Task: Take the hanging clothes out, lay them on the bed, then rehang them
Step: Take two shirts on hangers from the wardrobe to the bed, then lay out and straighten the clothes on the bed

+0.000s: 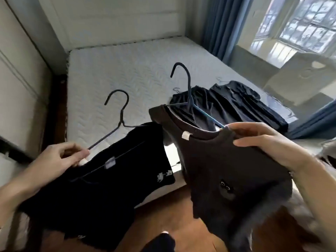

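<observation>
Bed (112,70): bare mattress straight ahead of both hands, its left and middle free. Laid clothes (236,104): two dark pieces on its right side, in front of the curtain (221,24). Black shirt (101,188) and brown shirt (227,170): both held over the bed's near edge, bodies trailing back and down toward the person. Left hanger (120,113) and right hanger (189,91): hooks point away, toward the headboard. Left hand (60,157): fingers curled, pinching the left hanger's arm at the black shirt's shoulder. Right hand (269,142): thumb and fingers clamped on the brown shirt's shoulder and hanger arm. Judgement: laying step. The left hand is nearer the free mattress, path forward unobstructed; the brown shirt likely needs to land left of the laid clothes.
</observation>
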